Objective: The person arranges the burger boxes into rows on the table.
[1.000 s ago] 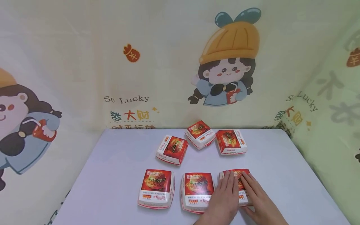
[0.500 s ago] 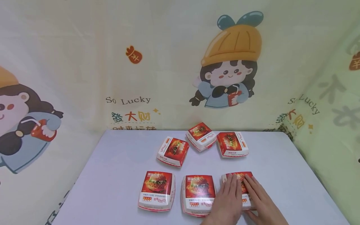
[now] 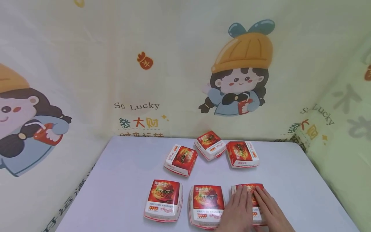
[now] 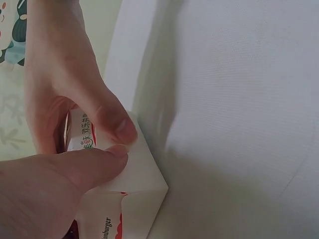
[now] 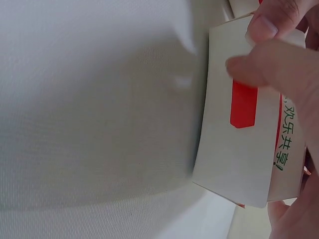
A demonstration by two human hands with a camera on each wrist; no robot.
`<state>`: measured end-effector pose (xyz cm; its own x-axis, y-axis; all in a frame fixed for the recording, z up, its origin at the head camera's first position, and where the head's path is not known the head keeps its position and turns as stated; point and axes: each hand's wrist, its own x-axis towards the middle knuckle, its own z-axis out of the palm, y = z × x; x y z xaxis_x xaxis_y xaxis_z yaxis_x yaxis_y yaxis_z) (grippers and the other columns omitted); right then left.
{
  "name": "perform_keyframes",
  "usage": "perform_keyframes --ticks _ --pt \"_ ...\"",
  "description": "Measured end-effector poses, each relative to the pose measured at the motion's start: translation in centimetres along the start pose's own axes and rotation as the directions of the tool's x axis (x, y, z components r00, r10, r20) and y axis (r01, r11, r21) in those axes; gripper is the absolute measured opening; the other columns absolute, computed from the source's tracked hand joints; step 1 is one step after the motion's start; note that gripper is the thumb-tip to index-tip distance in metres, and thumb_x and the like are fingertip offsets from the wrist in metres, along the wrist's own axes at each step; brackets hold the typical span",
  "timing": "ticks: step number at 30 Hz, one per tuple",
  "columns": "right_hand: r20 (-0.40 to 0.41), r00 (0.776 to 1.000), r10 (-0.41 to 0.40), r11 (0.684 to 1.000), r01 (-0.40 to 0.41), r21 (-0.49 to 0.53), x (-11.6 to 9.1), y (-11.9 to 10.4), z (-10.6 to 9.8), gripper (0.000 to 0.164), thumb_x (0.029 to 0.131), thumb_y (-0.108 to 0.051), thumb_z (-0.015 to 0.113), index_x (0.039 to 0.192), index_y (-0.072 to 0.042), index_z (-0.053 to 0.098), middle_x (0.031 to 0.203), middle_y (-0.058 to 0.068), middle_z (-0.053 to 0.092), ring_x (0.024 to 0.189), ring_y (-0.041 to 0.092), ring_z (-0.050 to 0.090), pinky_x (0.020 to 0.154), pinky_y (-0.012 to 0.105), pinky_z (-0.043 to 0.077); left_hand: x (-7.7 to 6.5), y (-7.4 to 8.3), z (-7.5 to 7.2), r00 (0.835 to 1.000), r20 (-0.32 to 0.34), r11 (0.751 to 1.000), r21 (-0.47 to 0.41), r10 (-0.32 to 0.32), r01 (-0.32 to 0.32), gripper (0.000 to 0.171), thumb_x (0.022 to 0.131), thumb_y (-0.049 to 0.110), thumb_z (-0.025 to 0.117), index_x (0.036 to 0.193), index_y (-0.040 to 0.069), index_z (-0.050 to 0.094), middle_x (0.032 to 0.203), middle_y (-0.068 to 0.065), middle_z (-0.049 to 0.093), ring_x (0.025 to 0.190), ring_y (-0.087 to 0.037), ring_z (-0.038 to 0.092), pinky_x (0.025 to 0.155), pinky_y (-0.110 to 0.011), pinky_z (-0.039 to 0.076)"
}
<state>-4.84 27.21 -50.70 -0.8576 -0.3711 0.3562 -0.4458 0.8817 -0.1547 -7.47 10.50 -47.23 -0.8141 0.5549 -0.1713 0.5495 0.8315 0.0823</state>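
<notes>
Both hands are on the right-hand box of the front row, a red and white burger box point(image 3: 256, 214) with a burger printed on its lid. The left hand point(image 3: 239, 209) lays its fingers over the lid's left part, and the right hand point(image 3: 271, 207) covers the right part. In the left wrist view both thumbs meet on the white near wall of the burger box point(image 4: 144, 174). From the right wrist, the right thumb presses by a red tab point(image 5: 242, 107) on that wall. The box looks closed and sits on the table.
Left of the held box stand a middle burger box point(image 3: 207, 201), close to the left hand, and a left burger box point(image 3: 163, 201). Farther back are three more boxes point(image 3: 181, 160), set at angles. A printed cloth point(image 3: 179, 80) hangs behind the white table point(image 3: 121, 180).
The head view has tilted up, so everything sits lower in it. The hands remain on the same box, which has shifted slightly right, away from the middle box.
</notes>
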Motion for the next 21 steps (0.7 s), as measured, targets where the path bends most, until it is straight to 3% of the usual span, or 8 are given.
perform_keyframes --ticks 3,12,15,21 --pt "0.004 1.000 0.014 1.000 -0.014 0.007 -0.16 -0.06 0.16 0.118 0.067 -0.065 0.080 0.157 -0.010 0.025 0.163 0.001 0.023 0.152 -0.001 -0.011 0.116 0.005 -0.008 0.01 -0.06 0.23 1.000 -0.020 1.000 0.028 0.010 -0.010 0.093 0.087 0.079 0.040 0.158 0.021 0.024 0.165 0.002 0.020 0.154 -0.013 0.015 0.120 -0.027 0.030" --pt "0.034 0.999 0.031 0.998 -0.032 0.048 -0.69 0.25 -0.09 0.122 0.066 -0.061 0.083 0.159 -0.015 0.020 0.166 -0.010 0.010 0.150 -0.004 -0.014 0.113 0.002 -0.009 0.09 0.34 0.32 1.000 -0.016 0.997 0.077 0.018 -0.017 0.087 0.090 0.077 0.032 0.157 0.023 0.024 0.164 0.004 0.021 0.153 -0.011 0.016 0.120 -0.026 0.031" --pt "0.034 0.999 0.035 0.997 -0.038 0.071 -0.69 0.23 -0.09 0.120 0.067 -0.060 0.083 0.159 -0.015 0.020 0.166 -0.009 0.011 0.150 -0.005 -0.014 0.113 0.002 -0.008 0.12 0.28 0.03 1.000 0.008 0.997 0.079 0.014 -0.015 0.090 0.088 0.079 0.034 0.158 0.023 0.022 0.165 0.004 0.019 0.154 -0.012 0.014 0.121 -0.027 0.028" --pt "-0.025 1.000 -0.013 0.995 0.015 0.098 -0.52 0.75 0.35 0.114 0.067 -0.053 0.086 0.153 -0.002 0.032 0.164 0.002 0.022 0.152 0.000 -0.007 0.116 0.004 -0.006 0.20 0.17 -0.34 1.000 0.014 0.998 0.060 0.005 -0.006 0.088 0.089 0.073 0.045 0.158 0.023 0.024 0.165 0.004 0.020 0.154 -0.012 0.014 0.121 -0.027 0.028"
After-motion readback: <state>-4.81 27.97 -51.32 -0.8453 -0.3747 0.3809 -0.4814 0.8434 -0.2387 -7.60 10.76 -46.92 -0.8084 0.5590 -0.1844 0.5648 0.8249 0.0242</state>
